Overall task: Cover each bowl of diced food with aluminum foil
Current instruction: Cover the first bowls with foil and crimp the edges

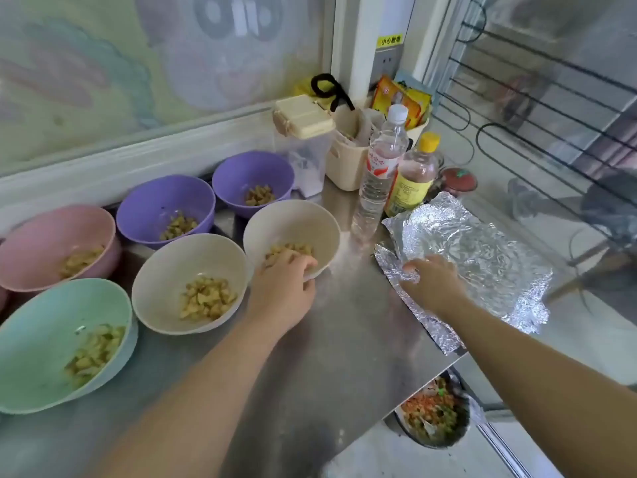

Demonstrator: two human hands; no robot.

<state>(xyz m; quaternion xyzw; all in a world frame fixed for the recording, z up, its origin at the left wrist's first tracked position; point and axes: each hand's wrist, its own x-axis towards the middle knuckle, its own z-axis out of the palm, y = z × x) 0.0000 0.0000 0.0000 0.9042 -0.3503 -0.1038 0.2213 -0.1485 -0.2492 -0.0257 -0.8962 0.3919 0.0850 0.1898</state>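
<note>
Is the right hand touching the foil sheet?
Touching. The head view shows the right hand resting on the foil sheet, its fingers curled on the crumpled left edge.

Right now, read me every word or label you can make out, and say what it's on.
"小心触电" on the yellow sticker above the wall socket.
Water bottle label: red print, too blurred to read.
Yellow-capped bottle label: too small to read.
Orange packets: print too blurred to read.

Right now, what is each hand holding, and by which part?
The left hand grips the far cream bowl by its near rim. The right hand appears to pinch the foil sheet at its left edge.
</note>
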